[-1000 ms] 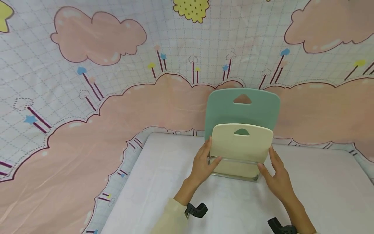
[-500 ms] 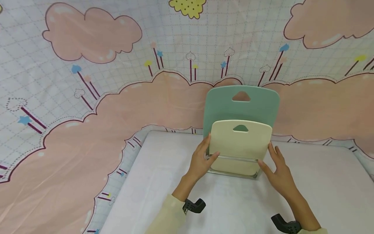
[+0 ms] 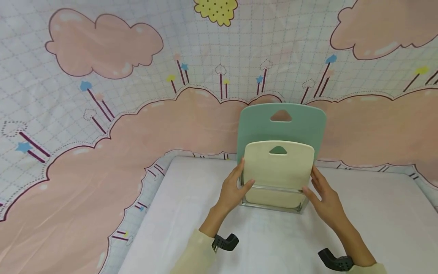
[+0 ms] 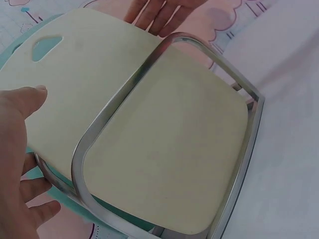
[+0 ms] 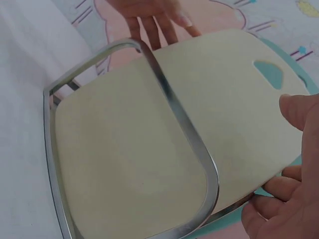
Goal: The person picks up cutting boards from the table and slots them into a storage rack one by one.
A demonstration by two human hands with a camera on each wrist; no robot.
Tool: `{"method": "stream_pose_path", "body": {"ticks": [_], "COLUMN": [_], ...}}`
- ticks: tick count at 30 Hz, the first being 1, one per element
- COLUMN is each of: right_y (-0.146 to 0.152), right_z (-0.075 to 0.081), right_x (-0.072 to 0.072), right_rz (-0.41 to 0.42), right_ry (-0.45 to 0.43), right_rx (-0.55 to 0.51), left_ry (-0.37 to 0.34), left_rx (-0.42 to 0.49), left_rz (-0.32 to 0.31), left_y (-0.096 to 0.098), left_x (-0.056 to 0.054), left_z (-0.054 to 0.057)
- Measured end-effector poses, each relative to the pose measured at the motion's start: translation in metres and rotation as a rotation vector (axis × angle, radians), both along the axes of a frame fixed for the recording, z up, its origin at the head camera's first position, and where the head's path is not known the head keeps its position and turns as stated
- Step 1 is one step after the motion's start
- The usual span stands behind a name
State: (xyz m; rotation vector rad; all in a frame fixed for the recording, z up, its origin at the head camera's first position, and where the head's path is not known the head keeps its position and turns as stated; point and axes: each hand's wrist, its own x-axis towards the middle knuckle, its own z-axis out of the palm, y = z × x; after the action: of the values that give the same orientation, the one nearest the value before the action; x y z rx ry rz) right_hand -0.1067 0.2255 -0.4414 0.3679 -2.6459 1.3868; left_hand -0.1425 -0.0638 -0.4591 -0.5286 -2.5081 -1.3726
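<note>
A cream cutting board stands tilted back in a silver metal rack, whose front bar crosses the board's lower half. Behind it a larger green cutting board rises higher, mostly covered below. My left hand is at the left side, fingers fairly straight along the cream board's edge, thumb over its front face. Opposite, my right hand has its fingertips at the right edge and its thumb over the front. Both boards have a handle cutout near the top.
The rack stands on a white-covered table, towards its far edge. Beyond hangs a patterned cloth with pink clouds and small stars. A black wrist camera sits on the left wrist, another black wrist camera on the right.
The cream board has shifted slightly left and up against the green one. My right fingers have moved a little left with its edge. The head view has drifted slightly.
</note>
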Motion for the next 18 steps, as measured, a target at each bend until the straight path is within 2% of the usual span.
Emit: {"method": "stream_pose_path", "body": {"ticks": [7, 18], "right_y": [0.0005, 0.0014], "right_z": [-0.0031, -0.0047], "right_x": [0.0010, -0.0006], "right_rz": [0.019, 0.004], "right_ry": [0.062, 0.043], "right_rx": [-0.029, 0.009], "left_ry": [-0.017, -0.038], "left_rx": [-0.019, -0.013], "left_rz": [-0.005, -0.008], "left_y": [0.0020, 0.0003], "left_x": [0.0040, 0.0060], "left_z": [0.0003, -0.0020]}}
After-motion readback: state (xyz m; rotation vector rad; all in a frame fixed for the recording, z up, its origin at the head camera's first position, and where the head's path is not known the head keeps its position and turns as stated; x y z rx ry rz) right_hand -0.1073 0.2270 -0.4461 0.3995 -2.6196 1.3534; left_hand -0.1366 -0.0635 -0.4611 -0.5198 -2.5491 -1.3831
